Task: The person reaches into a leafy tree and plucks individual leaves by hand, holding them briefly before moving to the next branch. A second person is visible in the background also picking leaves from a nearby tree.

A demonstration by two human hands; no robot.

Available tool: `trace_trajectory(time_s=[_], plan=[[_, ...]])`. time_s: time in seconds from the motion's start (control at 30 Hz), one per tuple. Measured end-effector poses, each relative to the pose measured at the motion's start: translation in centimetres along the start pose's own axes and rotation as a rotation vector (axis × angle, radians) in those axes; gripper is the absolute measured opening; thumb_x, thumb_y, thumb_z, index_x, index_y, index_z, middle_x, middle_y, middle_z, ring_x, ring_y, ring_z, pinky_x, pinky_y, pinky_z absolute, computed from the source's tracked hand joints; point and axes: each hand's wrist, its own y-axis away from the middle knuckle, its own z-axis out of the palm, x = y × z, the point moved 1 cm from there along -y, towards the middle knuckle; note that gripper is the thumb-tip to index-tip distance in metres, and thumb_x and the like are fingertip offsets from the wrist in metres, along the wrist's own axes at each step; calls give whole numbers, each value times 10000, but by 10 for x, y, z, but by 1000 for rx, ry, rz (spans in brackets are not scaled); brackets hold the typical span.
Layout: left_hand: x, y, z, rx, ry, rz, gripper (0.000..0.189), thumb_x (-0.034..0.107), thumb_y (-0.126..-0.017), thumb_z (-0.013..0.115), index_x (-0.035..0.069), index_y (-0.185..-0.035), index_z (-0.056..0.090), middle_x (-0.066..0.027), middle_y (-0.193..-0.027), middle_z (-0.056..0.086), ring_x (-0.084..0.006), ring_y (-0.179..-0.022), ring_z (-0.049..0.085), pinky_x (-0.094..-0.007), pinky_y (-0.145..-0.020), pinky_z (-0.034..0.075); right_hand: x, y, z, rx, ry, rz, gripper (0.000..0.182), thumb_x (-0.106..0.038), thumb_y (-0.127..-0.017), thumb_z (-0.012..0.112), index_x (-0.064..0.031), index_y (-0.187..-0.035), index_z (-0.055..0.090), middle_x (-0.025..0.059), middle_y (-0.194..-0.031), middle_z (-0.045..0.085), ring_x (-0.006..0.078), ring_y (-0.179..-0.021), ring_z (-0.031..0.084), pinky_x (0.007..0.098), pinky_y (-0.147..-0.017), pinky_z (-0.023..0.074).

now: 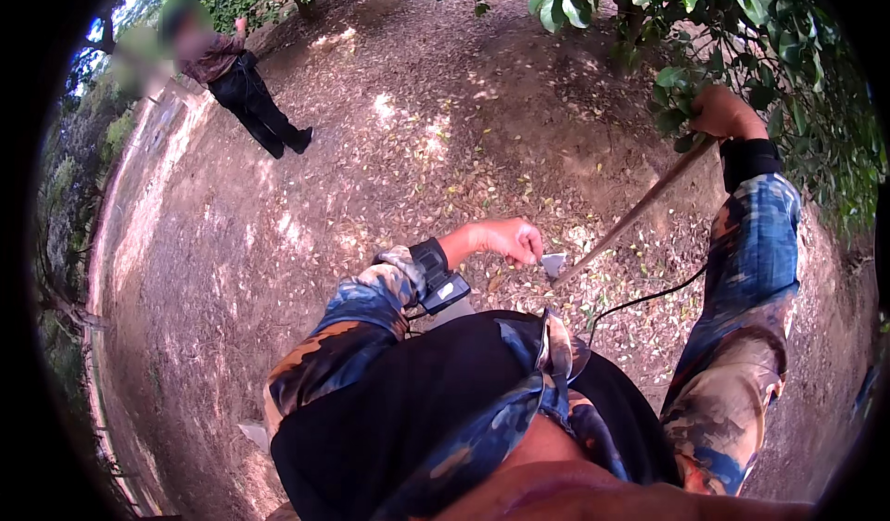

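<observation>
My right hand (726, 114) grips the upper end of a long wooden pole (636, 211), close against the leaves of a tree. The pole slants down and left towards the leaf-strewn ground. Beside its lower end shows a small, pale, flat piece (554, 264), perhaps a metal blade. My left hand (513, 240) is in front of my chest with its fingers curled, its fingertips right by this piece. Whether the fingers touch or pinch it, I cannot tell. The palm side of the left hand is hidden.
Leafy branches (772, 48) hang at the upper right around my right hand. A black cable (646, 297) runs from my chest towards my right arm. A person (243, 90) in dark trousers stands at the upper left. Dry leaves (445, 194) cover the dirt ground.
</observation>
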Motion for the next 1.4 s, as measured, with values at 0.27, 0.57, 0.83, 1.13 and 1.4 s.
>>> trace_trajectory(time_s=[0.27,0.57,0.83,1.13,1.4], plan=[[23,-7,-11,-95,13,13,250,134,-801,649,6,-994,557,-49,-844,603,-109,-676,589,-241,-610,498,-3,15,-12,7,-125,186,231,-197,-653,620,-24,-802,654,147,-722,621,269,-632,600,350,-550,475],[35,20,-31,-135,-2,36,267,157,-801,647,7,-1003,558,-43,-869,604,-103,-730,578,-253,-635,495,-41,18,-30,38,-80,257,258,-207,-627,592,-53,-816,679,160,-791,641,320,-753,624,383,-663,506],[48,27,-37,-131,-18,80,277,187,-808,651,3,-994,561,-41,-848,607,-102,-716,578,-247,-628,490,-43,7,-38,32,-97,291,279,-238,-636,605,-42,-821,678,170,-849,637,332,-797,615,384,-699,503],[32,33,-40,-135,-51,69,260,182,-811,652,9,-982,563,-28,-795,599,-97,-688,577,-234,-603,482,-54,10,-41,19,-95,290,292,-242,-655,605,-39,-855,675,181,-875,631,329,-831,610,381,-735,494],[26,25,-35,-151,-62,82,226,138,-808,634,6,-981,575,-33,-769,608,-103,-648,585,-239,-567,477,-42,9,-36,24,-106,280,265,-228,-674,599,-41,-850,665,147,-785,622,293,-704,593,359,-609,480]])
